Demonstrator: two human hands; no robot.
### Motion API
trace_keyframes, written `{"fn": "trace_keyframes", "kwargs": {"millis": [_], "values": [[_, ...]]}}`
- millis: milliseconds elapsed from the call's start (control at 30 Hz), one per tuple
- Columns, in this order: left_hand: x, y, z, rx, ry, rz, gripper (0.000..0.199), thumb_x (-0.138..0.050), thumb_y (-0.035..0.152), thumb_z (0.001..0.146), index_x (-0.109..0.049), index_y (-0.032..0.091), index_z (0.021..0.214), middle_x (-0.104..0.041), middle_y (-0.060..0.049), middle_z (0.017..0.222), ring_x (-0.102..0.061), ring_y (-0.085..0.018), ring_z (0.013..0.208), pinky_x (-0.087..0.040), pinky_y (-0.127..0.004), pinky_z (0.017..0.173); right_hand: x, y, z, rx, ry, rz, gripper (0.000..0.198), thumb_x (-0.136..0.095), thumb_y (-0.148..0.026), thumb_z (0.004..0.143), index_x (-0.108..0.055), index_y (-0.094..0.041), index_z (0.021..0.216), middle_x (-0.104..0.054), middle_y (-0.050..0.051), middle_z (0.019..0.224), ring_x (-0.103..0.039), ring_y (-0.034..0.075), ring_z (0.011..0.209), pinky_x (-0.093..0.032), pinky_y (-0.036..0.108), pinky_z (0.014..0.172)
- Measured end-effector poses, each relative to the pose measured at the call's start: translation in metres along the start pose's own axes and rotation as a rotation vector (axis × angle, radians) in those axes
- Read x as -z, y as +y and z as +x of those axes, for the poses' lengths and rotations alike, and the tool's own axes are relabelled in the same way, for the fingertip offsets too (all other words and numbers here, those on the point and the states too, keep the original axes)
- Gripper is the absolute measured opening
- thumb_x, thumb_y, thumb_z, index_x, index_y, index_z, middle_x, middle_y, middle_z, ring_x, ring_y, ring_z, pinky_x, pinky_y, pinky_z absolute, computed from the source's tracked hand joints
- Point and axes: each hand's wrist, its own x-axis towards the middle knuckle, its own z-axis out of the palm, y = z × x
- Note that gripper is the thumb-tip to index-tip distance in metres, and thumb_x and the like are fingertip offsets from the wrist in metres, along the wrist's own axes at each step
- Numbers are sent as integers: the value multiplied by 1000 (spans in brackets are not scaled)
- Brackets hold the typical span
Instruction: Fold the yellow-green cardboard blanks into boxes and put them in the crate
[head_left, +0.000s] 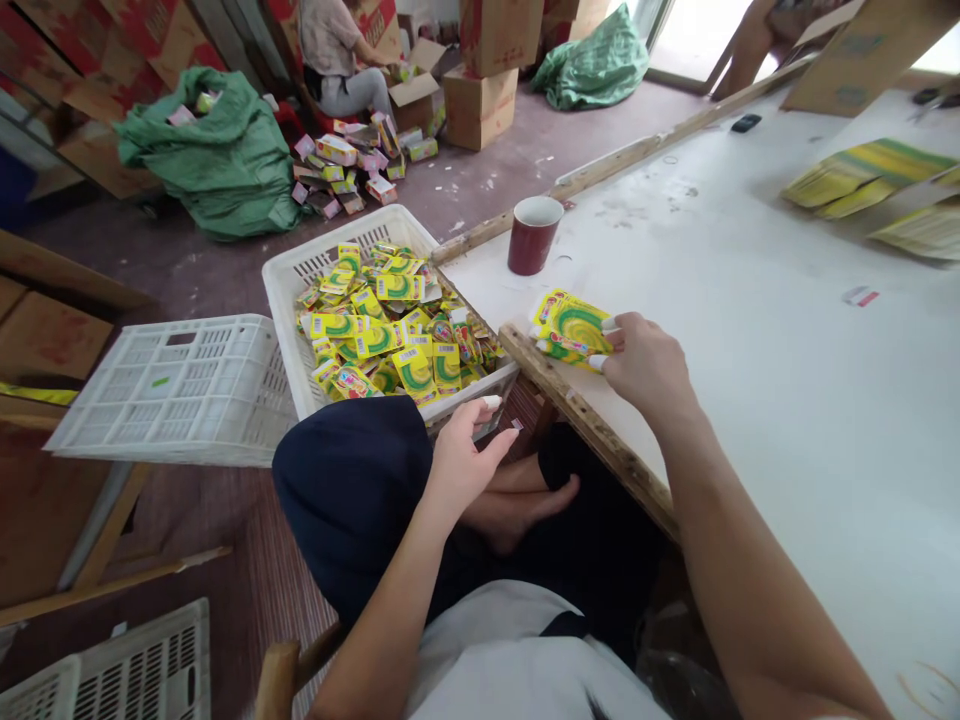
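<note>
My right hand point(649, 365) grips a small yellow and green printed carton point(571, 322) near the wooden edge of the white table point(750, 400). White coverings show on its fingertips. My left hand point(466, 450) hovers over my lap, close to the near corner of a white plastic crate point(300, 375). Its thumb and fingers are apart with nothing between them, and white covers the fingertips there too. Yellow and green cartons point(379, 340) of the same look fill the crate in a loose heap.
A dark red cup point(535, 235) stands near the table edge. Flat yellow-green card sheets point(870, 175) lie at the right. An upturned white crate point(172, 385) is at the left. Green sacks point(214, 155), piled boxes and a seated person point(337, 55) are farther back.
</note>
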Motion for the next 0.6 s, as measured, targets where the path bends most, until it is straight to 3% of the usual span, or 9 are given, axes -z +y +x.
{"fn": "trace_keyframes", "kwargs": {"millis": [133,233,333,433,533,600], "values": [[-2,0,0,46,-14,-91,34,-72,22,75,-65,18,108,-72,-10,108,-67,-24,103,-51,-42,95,10,-9,-3,-86,50,88,37,-63,-12,63,-52,-21,96,-65,7,85,-63,27,80,-50,43,73],[-7,0,1,129,-14,-249,43,-79,27,68,-64,18,108,-71,-11,112,-66,-25,104,-52,-42,93,15,-27,-19,-112,79,314,39,-66,-16,64,-48,-24,98,-63,1,78,-62,23,72,-52,41,72],[-11,6,5,187,67,-587,61,-86,40,57,-62,20,110,-68,-10,117,-64,-27,109,-54,-40,89,13,-55,-49,-70,-92,654,41,-69,-20,64,-45,-25,98,-62,-2,75,-62,19,68,-53,34,65],[-11,21,8,179,218,-973,52,-75,59,66,-64,19,98,-71,-7,99,-67,-25,98,-55,-39,86,4,-87,-83,-18,-393,960,31,-65,-24,72,-46,-25,96,-63,-1,79,-62,16,68,-53,30,64],[-6,35,9,103,342,-1213,42,-63,61,76,-60,19,81,-62,0,72,-65,-16,73,-55,-33,78,-3,-110,-107,6,-491,1098,25,-64,-24,76,-47,-24,95,-61,-1,82,-60,15,74,-52,30,70],[-4,39,7,87,406,-1238,45,-63,64,76,-56,20,73,-53,3,64,-58,-12,61,-54,-29,72,-6,-118,-114,25,-494,1104,27,-69,-25,74,-49,-24,92,-56,-2,82,-57,14,75,-50,28,68]]}}
